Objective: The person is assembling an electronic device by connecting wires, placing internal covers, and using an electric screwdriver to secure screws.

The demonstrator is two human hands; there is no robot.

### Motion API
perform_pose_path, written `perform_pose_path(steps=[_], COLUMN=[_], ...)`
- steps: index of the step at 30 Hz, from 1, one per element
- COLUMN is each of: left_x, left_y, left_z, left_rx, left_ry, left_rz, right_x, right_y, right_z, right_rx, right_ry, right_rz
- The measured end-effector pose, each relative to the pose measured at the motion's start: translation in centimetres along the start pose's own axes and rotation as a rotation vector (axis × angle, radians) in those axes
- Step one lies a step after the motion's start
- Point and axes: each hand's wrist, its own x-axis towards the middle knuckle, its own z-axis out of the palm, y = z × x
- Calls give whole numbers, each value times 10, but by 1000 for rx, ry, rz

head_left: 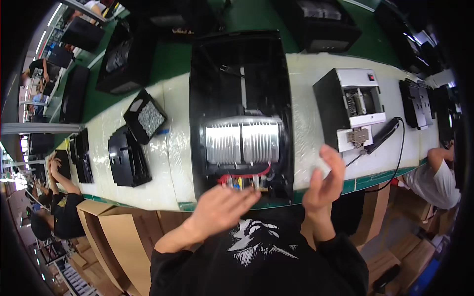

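In front of me a long black housing [241,44] lies on the bench, with two ribbed silver metal cylinders [222,143] side by side in it. Red wires [247,174] and small parts, apparently on a circuit board, sit at its near end. My left hand [222,207] is over that end, its fingers stretched out towards the right; the fingertips partly cover the small parts, and whether they touch them I cannot tell. To the right of the housing my right hand [323,187] is raised above the bench edge. Its fingers are apart and slightly curled, with nothing visible in them.
Right of the housing stands a silver-and-black screw feeder [360,118] beside a black electric screwdriver [382,137] with a cable. A black bin of small screws [150,118] and stacked black panels [126,160] lie left. Cardboard boxes [121,241] stand below the bench; other people work at both sides.
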Motion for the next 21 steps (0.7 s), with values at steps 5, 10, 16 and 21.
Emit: perform_pose_path(steps=[5,10,16,21], left_x=[-24,-28,-30,-33], left_y=[10,22,19,15], left_z=[20,24,29,31], left_rx=[-13,3,-56,-59], left_ry=[109,264,290,326], left_rz=[20,104,244,301], right_x=[71,114,121,128], right_y=[-8,-14,19,28], right_z=[38,92,138,159], right_rx=[-108,-366,-813,-994], right_ry=[-162,-769,-925,-1122], right_rz=[-170,-281,-459,-439])
